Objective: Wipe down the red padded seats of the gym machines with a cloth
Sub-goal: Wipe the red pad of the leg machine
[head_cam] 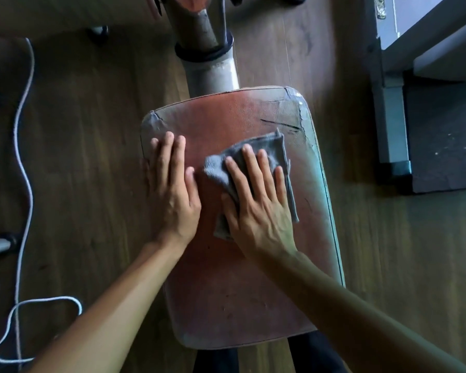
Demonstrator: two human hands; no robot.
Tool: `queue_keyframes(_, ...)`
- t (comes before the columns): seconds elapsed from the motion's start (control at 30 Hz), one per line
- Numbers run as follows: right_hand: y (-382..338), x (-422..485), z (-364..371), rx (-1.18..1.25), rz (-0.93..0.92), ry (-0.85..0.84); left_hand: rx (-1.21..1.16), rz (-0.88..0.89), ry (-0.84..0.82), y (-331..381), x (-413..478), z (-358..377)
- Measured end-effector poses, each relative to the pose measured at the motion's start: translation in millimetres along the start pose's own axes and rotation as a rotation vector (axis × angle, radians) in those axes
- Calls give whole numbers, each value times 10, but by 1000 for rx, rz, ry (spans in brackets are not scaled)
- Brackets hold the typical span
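A: Where is the red padded seat (226, 278) sitting, and how far along is the wipe?

B: It is lying flat below the camera, running away from the person toward the metal post (213, 74) at its far end. The grey cloth (280, 149) is lying on the far half, right of centre, just short of the cracked corner (288, 125). Judging from that, this seat is mid-wipe. The surface is not showing which parts are done. The near half and the far corners are looking like what is left, along with any other machines' seats.

A: Right hand?

B: The right hand (258, 208) is pressing flat on the cloth with its fingers straight and spread. It is not gripping, only pushing the cloth down against the padding.

A: Left hand?

B: The left hand (175, 195) is resting flat on the bare padding near the left edge, fingers straight, holding nothing. I judge it is bracing the seat. It is lying just beside the cloth's left fold.

A: Surroundings?

B: A white cord (24, 168) is trailing across the wooden floor (92, 130) well to the left of the seat.
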State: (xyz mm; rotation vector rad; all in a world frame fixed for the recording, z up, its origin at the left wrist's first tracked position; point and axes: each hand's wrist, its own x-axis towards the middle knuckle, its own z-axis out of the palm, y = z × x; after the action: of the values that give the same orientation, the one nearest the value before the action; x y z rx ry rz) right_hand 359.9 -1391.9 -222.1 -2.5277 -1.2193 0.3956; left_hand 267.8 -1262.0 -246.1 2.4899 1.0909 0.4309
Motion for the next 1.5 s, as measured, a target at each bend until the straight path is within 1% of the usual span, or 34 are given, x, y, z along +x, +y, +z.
queue_keyframes(0.07, 5, 14, 31, 6, 31, 21, 25, 0, -1, 2, -13, -1)
queue_keyframes(0.2, -80, 374, 65, 27, 98, 57, 30, 1, -19, 7, -16, -6)
queue_keyframes(0.4, 43, -123, 42, -58, 122, 7, 50, 11, -17, 32, -31, -18)
queue_keyframes(0.5, 97, 273, 12, -79, 174, 64, 51, 18, -17, 24, -36, -17)
queue_keyframes(0.57, 97, 522, -14, -37, 223, 84, 50, 10, -24, 26, -30, -22)
queue_keyframes(0.6, 92, 508, -20, -24, 235, 83, 50, 4, -29, 30, -29, -27)
queue_keyframes(0.7, 57, 82, -43, -46, 213, 28, 66, 15, -40, 56, -35, -42)
queue_keyframes(0.77, 84, -21, -37, -70, 203, -1, 64, 50, -56, 103, -66, -33)
queue_keyframes(0.9, 137, 519, -44, -51, 208, 38, 69, 97, -79, 188, -154, 9)
queue_keyframes(0.93, 137, 532, -43, -34, 221, 57, 74, 98, -77, 194, -164, 16)
queue_keyframes(1.0, 141, 293, -49, -33, 221, 51, 69, 90, -74, 206, -166, 22)
queue_keyframes(1.1, 177, -128, -91, -47, 186, -31, 73, 84, -78, 218, -165, 23)
queue_keyframes(1.13, 217, -76, -93, -45, 187, -39, 79, 84, -81, 219, -165, 29)
queue_keyframes(1.2, 258, 291, -115, -59, 189, 4, 99, 86, -83, 211, -170, 33)
queue_keyframes(1.27, 288, 634, -125, -37, 231, 35, 111, 88, -88, 196, -167, 39)
queue_keyframes(1.3, 293, 652, -124, -24, 249, 40, 112, 88, -93, 190, -167, 38)
queue_keyframes(1.37, 295, 355, -132, -33, 252, 34, 104, 89, -96, 188, -167, 33)
queue_keyframes(1.43, 291, -87, -163, -52, 231, -18, 105, 88, -100, 197, -163, 30)
queue_keyframes(1.5, 354, -123, -170, -38, 228, -64, 122, 88, -100, 195, -166, 28)
